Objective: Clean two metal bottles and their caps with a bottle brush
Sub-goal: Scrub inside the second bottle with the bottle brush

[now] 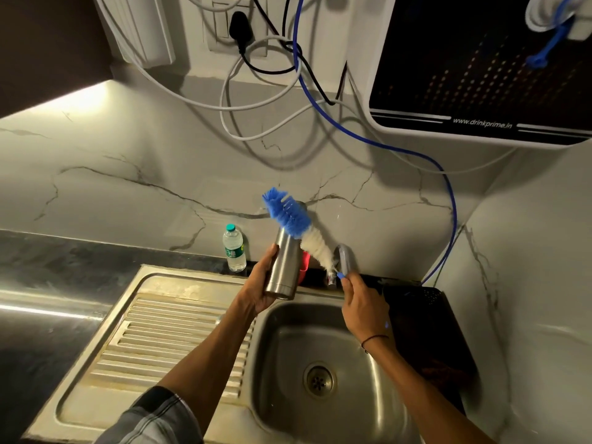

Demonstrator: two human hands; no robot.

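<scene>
1. The metal bottle (283,265) is being held above the far left rim of the sink basin (320,363), tilted slightly, its open mouth pointing up and away from the person.
2. The left hand (259,288) is gripping the bottle around its lower body, thumb on the near left side and fingers curled behind it; a plaid sleeve (153,421) is showing at the bottom edge.
3. The right hand (360,302) is pinching the blue handle end of the bottle brush (298,227), fingers closed round it, with a dark band (374,339) sitting on the wrist.
4. The brush is slanting up and to the left, its white bristles lying just beside the bottle's mouth and its blue bristle tip standing above and outside the bottle.
5. The ribbed draining board (166,334) is lying to the left of the basin, and a dark mat (426,318) is lying to its right.
6. The tap (344,259) is standing behind the basin, just beyond the right hand; something red (304,265) is peeking out behind the bottle, too hidden to identify.
7. A small plastic water bottle (234,248) with a green cap is standing upright on the counter against the marble wall.
8. Farther up, white, black and blue cables (378,145) are hanging across the wall near a socket (240,27), and a water purifier (480,65) is mounted at upper right.
</scene>
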